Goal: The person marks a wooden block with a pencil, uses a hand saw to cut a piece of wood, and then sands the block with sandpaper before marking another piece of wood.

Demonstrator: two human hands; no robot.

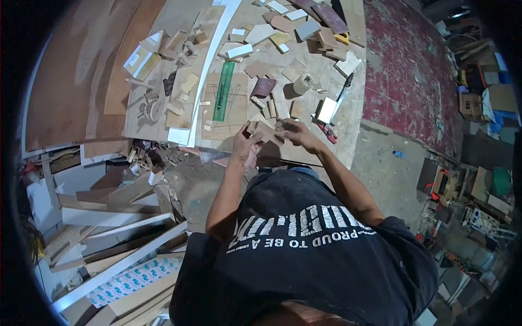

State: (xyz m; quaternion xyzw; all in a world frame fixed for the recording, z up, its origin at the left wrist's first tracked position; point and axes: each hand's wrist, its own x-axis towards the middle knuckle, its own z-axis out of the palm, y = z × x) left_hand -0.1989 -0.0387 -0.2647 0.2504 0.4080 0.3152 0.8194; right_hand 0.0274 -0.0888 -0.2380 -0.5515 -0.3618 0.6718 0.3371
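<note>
At the near edge of the workbench [304, 155], my left hand [246, 144] grips a small flat piece of wood [266, 132]. A dark brown patch shows between its thumb and fingers, too small to identify. My right hand [298, 135] is closed, its curled fingers at the right end of the same piece. Just beyond my hands lie small wood offcuts [281, 106] and a curved sheet of dark red sandpaper [263, 87]. A green ruler [223, 92] with a dark pen-like item on it rests on a board with drawn lines.
A pale cylinder [303, 83] stands on the bench. Right of it lie a white-topped block [327, 110], red-handled pliers [328, 133] and a long thin blade [343, 89]. Wooden model parts [149, 108] sit at left. Scrap boards [119, 217] are heaped on the floor.
</note>
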